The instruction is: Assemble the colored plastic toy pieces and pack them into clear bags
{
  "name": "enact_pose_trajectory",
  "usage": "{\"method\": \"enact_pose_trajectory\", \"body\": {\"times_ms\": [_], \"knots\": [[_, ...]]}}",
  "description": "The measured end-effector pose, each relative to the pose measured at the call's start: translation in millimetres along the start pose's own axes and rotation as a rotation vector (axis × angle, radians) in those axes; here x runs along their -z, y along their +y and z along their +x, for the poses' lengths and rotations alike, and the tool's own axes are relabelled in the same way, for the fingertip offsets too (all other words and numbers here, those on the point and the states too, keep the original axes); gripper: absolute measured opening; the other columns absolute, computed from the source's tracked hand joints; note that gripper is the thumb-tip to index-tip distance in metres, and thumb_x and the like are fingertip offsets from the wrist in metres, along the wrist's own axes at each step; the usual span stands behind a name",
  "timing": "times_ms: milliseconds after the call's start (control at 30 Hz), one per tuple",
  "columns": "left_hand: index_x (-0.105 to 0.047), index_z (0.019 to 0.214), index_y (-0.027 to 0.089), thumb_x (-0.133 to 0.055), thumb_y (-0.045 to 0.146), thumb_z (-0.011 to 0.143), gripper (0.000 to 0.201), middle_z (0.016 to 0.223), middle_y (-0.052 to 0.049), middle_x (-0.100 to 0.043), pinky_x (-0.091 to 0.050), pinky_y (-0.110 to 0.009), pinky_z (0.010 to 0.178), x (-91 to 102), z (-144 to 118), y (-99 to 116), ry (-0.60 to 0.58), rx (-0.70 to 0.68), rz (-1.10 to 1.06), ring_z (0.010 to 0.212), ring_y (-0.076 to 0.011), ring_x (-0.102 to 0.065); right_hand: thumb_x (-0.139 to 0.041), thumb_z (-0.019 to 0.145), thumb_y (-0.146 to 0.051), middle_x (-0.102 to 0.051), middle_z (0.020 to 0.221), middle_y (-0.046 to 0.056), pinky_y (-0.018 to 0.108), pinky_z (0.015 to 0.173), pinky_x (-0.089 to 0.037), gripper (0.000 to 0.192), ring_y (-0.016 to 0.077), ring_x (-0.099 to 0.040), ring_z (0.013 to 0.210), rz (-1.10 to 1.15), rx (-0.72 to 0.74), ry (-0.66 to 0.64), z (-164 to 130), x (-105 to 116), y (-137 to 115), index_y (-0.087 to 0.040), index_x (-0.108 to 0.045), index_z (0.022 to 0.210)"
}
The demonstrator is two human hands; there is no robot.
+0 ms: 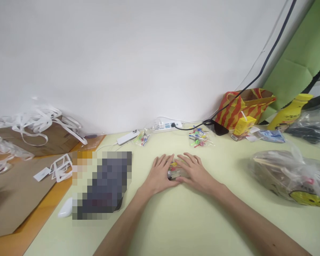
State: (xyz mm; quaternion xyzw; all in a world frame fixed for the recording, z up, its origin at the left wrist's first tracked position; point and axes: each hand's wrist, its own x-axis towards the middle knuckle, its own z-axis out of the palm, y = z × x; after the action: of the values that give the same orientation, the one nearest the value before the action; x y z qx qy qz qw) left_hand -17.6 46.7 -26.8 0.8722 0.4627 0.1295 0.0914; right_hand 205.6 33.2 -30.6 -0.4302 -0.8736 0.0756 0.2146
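Small coloured pieces (174,164) are ringed by the spread left hand (160,175) and right hand (194,171), grip unclear; completion cannot be judged; beyond the hands, two packets (200,137) lie untouched.

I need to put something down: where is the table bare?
Bare table lies between the right hand and the tied bag, and between the forearms. It is crowded along the back, from power strip to yellow bottle.
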Motion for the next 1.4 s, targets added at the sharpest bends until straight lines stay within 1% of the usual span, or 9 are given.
{"method": "enact_pose_trajectory", "body": {"times_ms": [167,367,467,567,733,800,1033,1267,1400], "knots": [[-0.019,0.159,0.027,-0.066,0.069,0.080,0.101,0.162,-0.008,-0.034,-0.018,-0.053,0.124,0.4,0,-4,0.004,0.004,-0.030,0.151,-0.0335,-0.025,-0.049,0.102,-0.044,-0.053,0.148,0.011,0.050,0.109,-0.039,0.049,0.0299,-0.044,0.136,0.042,0.009,-0.060,0,-5,18,-0.025,-0.047,0.147],[-0.026,0.157,0.026,-0.068,0.060,0.083,0.092,0.156,-0.011,-0.042,-0.023,-0.054,0.120,4.2,1,-3,0.039,-0.006,-0.079,0.145,-0.0336,-0.034,-0.056,0.097,-0.033,-0.059,0.139,0.011,0.050,0.107,-0.043,0.046,0.0304,-0.051,0.129,0.152,-0.043,0.049,0,-9,33,-0.026,-0.050,0.142],[-0.033,0.154,0.026,-0.069,0.059,0.083,0.086,0.144,-0.011,-0.052,-0.029,-0.051,0.115,8.6,1,-1,0.087,-0.014,-0.111,0.135,-0.0323,-0.043,-0.055,0.094,-0.027,-0.052,0.142,0.012,0.050,0.109,-0.042,0.051,0.0305,-0.046,0.134,0.175,-0.155,0.157,-1,-15,36,-0.025,-0.046,0.145],[-0.043,0.149,0.026,-0.057,0.057,0.094,0.064,0.126,-0.008,-0.062,-0.035,-0.046,0.110,13.6,1,-1,0.112,-0.001,-0.182,0.120,-0.0276,-0.054,-0.054,0.092,-0.027,-0.047,0.143,0.015,0.050,0.110,-0.041,0.057,0.0319,-0.042,0.136,0.172,-0.336,0.284,-2,-18,37,-0.021,-0.040,0.147],[-0.055,0.137,0.026,-0.046,0.043,0.102,0.040,0.100,-0.002,-0.069,-0.036,-0.042,0.108,14.7,1,-4,0.197,0.084,-0.358,0.102,-0.0215,-0.061,-0.040,0.100,-0.043,-0.064,0.120,0.013,0.047,0.102,-0.044,0.051,0.0308,-0.054,0.120,0.384,-0.500,0.284,0,-12,34,-0.018,-0.041,0.145],[-0.057,0.135,0.026,-0.048,0.044,0.101,0.039,0.102,-0.003,-0.069,-0.037,-0.043,0.106,12.7,2,-5,0.213,0.133,-0.387,0.103,-0.0232,-0.061,-0.037,0.101,-0.049,-0.069,0.111,0.010,0.045,0.100,-0.045,0.053,0.0293,-0.059,0.114,0.519,-0.544,0.246,1,-9,30,-0.019,-0.042,0.145],[-0.052,0.137,0.027,-0.046,0.045,0.101,0.041,0.107,-0.004,-0.072,-0.051,-0.034,0.088,9.4,4,-5,0.179,0.204,-0.538,0.097,-0.0202,-0.067,-0.066,0.086,-0.049,-0.075,0.099,0.007,0.038,0.085,-0.051,0.071,0.0257,-0.070,0.093,0.957,-0.527,0.198,7,-7,16,-0.019,-0.040,0.145],[-0.052,0.128,0.023,-0.074,0.040,0.084,0.052,0.095,-0.004,-0.070,-0.055,-0.034,0.089,3.7,11,2,0.261,0.308,-1.035,0.095,-0.0209,-0.071,-0.072,0.081,-0.054,-0.073,0.090,0.006,0.039,0.083,-0.051,0.063,0.0247,-0.068,0.088,1.075,-0.500,0.253,9,-4,13,-0.021,-0.052,0.130],[-0.050,0.123,0.023,-0.080,0.038,0.078,0.056,0.088,-0.002,-0.069,-0.057,-0.037,0.088,4.8,12,6,0.270,0.327,-1.210,0.090,-0.0219,-0.072,-0.075,0.078,-0.058,-0.071,0.097,0.008,0.038,0.084,-0.051,0.064,0.0241,-0.066,0.093,1.138,-0.531,0.286,10,-1,16,-0.020,-0.056,0.126]]}}
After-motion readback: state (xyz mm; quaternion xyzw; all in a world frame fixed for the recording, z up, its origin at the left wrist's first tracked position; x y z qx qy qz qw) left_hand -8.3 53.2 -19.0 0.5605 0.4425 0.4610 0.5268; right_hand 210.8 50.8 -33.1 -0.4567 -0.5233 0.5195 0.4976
